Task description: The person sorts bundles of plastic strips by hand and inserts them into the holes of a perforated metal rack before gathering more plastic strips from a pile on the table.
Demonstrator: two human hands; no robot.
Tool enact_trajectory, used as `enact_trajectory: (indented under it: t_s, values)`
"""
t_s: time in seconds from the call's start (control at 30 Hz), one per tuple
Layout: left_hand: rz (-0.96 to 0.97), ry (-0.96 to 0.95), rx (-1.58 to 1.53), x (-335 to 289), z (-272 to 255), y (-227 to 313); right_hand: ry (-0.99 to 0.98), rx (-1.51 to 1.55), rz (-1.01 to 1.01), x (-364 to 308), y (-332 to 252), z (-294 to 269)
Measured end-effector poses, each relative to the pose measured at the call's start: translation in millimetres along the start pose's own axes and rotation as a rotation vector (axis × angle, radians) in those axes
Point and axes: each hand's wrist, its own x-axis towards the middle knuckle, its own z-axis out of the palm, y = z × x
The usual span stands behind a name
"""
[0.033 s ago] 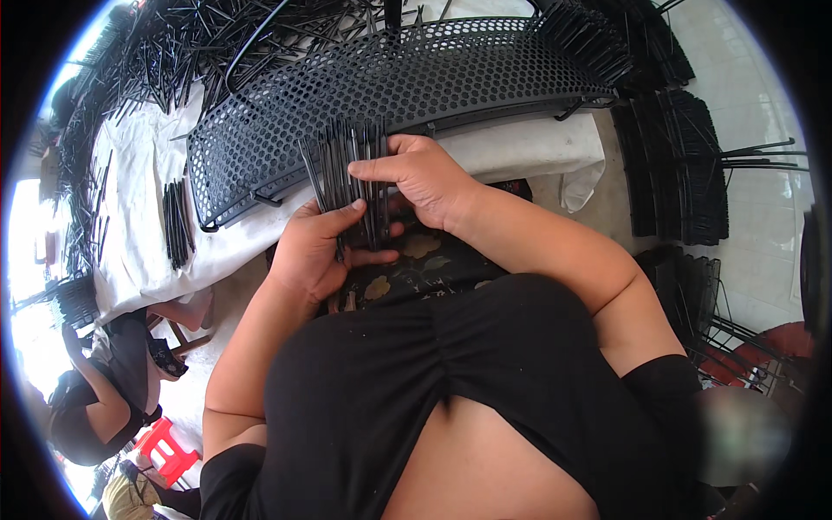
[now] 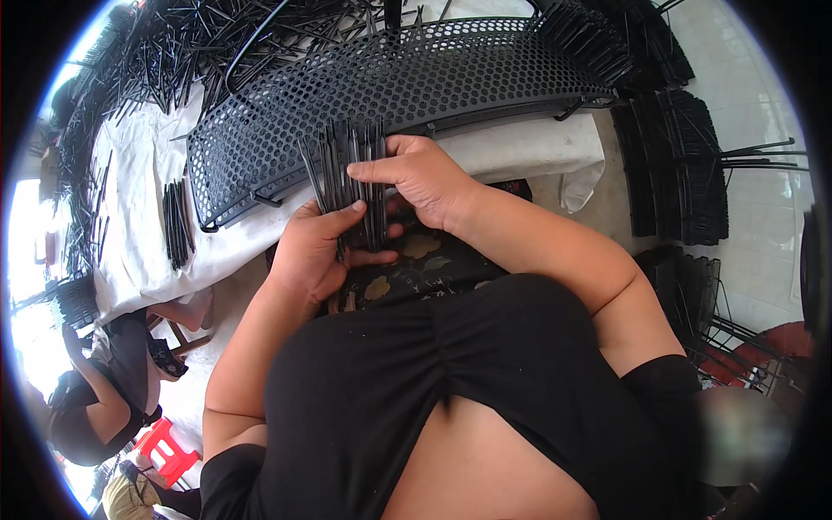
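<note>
A loose row of thin black sticks (image 2: 330, 172) stands upright between my two hands, just short of a black perforated metal rack (image 2: 299, 113). My left hand (image 2: 309, 247) grips the lower part of the row, its thumb pressed on the front and some fingers reaching behind. From the other side, my right hand (image 2: 425, 180) closes on the row's right edge with its thumb across the front. Part of the fingers of both hands is hidden behind the sticks.
A small bundle of sticks (image 2: 178, 224) lies on the white cloth (image 2: 134, 221) at left. Behind the rack is a large tangled heap (image 2: 165, 48). Dark stacked pieces (image 2: 698, 165) stand at right. A seated person (image 2: 95, 399) and a red stool (image 2: 166, 451) are at lower left.
</note>
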Motion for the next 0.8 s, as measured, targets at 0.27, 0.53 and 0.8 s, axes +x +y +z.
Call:
enact_trajectory:
  t_s: [0.27,0.53,0.8]
  values:
    - [-0.048,-0.040,-0.093,-0.1,-8.1,-0.4,-0.023,0.039,0.008,-1.9,5.3,0.8]
    - [0.024,-0.028,0.019,-2.7,-1.2,-1.4,-0.065,-0.060,-0.070,3.4,-13.4,9.9]
    - [0.031,-0.028,0.032,-3.4,2.3,-2.8,-0.059,-0.451,-0.494,1.8,-25.1,0.3]
